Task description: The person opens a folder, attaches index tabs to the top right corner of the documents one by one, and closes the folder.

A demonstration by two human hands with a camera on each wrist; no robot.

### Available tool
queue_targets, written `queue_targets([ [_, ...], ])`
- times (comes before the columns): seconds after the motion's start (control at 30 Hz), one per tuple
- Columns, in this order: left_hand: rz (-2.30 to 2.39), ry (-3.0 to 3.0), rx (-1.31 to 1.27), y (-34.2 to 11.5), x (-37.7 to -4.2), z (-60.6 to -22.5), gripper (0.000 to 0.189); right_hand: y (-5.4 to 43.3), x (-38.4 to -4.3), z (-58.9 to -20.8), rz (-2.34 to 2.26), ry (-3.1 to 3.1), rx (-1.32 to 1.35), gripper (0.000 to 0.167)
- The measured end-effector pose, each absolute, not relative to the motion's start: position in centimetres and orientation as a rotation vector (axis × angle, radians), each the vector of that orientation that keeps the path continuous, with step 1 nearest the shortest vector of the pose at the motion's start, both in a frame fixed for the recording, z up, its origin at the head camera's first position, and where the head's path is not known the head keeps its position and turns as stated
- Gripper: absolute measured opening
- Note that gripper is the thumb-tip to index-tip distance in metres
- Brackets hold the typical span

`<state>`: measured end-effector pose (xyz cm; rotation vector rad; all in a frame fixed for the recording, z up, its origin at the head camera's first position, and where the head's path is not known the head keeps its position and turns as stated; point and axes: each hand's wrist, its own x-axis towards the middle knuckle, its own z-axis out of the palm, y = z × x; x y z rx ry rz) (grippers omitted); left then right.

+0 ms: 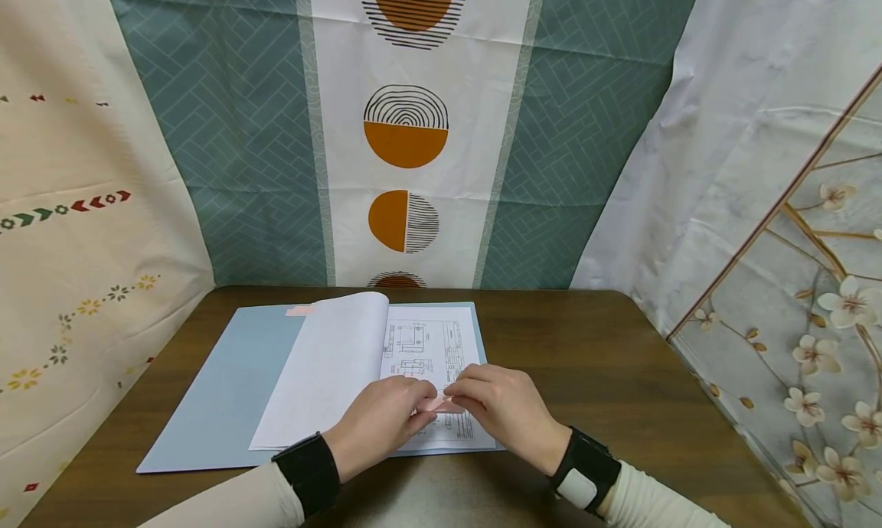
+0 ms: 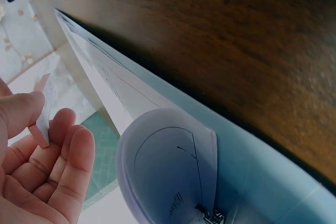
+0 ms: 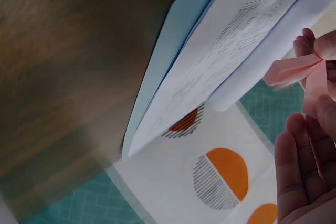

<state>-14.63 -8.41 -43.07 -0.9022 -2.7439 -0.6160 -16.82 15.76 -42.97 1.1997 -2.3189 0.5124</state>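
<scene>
The table (image 1: pixel 565 344) ends in a straight far edge under the hanging cloth, with a rounded corner at upper right; its bare wood runs from the right side of the blue folder (image 1: pixel 227 390) to the right edge. The folder lies open left of centre, its lower left corner near the table's left edge. On its right half lies a technical drawing sheet (image 1: pixel 448 333), and the turned-over white pages (image 1: pixel 331 367) bulge up in a curl beside it, standing just above and to the left of the left hand (image 1: pixel 386 413). That hand pinches pink paper (image 3: pixel 315 87) between thumb and fingers, and the right hand (image 1: pixel 506 405) pinches it from the other side; the paper is over the lower part of the drawing sheet, splayed into two strips in the right wrist view. Another pink strip (image 1: pixel 298 311) sits at the folder's top edge. A metal fitting (image 2: pixel 210 216) shows at the bottom of the left wrist view. Teal-and-white cloth (image 1: pixel 262 130) hangs behind, cream cloth (image 1: pixel 76 153) at left and floral cloth (image 1: pixel 792 321) at right.
</scene>
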Motion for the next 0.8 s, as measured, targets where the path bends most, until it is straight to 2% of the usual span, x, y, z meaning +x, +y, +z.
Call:
queue_targets([
  [0.2,-0.624,-2.721,-0.923,-8.37,-14.62,-43.16,0.016,15.66,-16.88,-42.98,0.474,-2.322,1.216,0.025],
  [0.8,-0.657,-2.743,-0.96,-8.17,-14.66,-43.12,0.018,15.7,-17.25,-43.02,0.39,-2.353,1.189,0.028],
])
